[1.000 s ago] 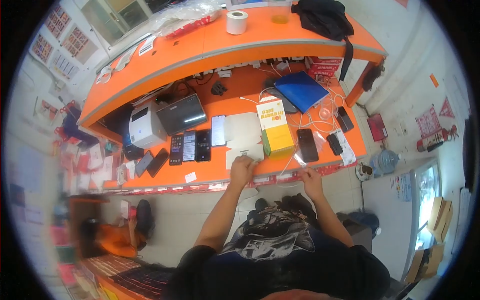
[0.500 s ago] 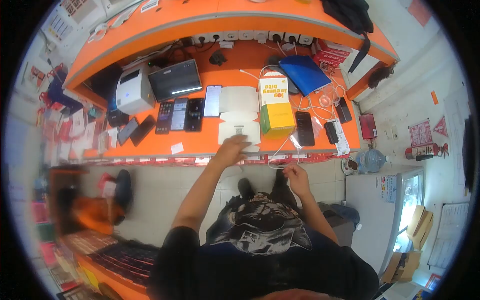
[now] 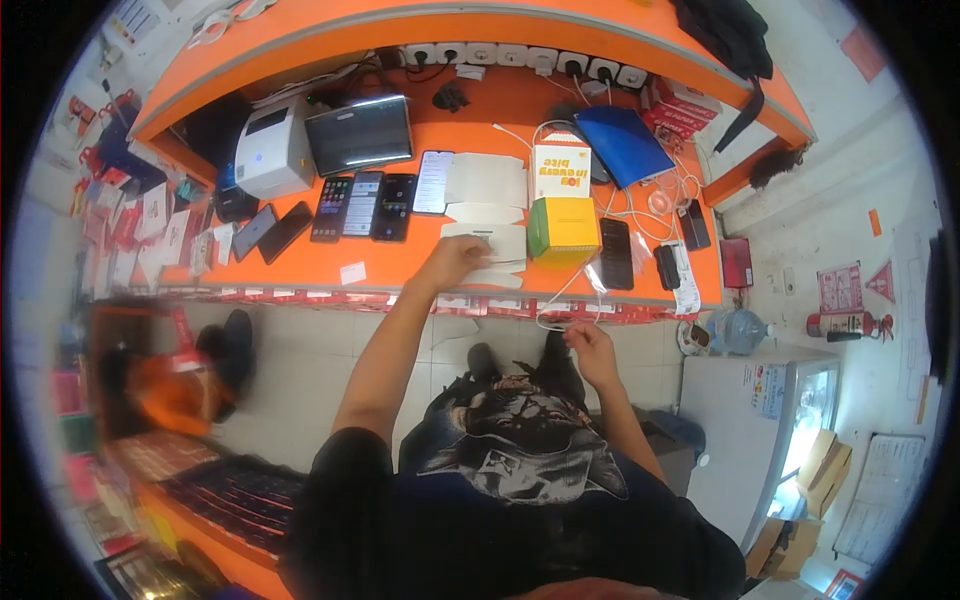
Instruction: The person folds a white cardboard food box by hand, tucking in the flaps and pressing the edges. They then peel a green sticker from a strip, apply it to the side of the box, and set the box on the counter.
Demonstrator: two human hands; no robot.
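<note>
Orange counter (image 3: 400,280): white card sheets (image 3: 492,245) are pressed flat under the spread left hand (image 3: 452,262), just short of a yellow-green box (image 3: 563,226) to its right. A thin white cable (image 3: 560,300) is pinched in the narrowly closed right hand (image 3: 590,345), held off the counter edge. Judged best: the sheet is kept pinned while the cable is drawn slowly, clear of the black phone (image 3: 614,254) beyond.

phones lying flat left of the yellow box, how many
6, possibly more hidden: four in a row by the tablet, two below the printer.
</note>
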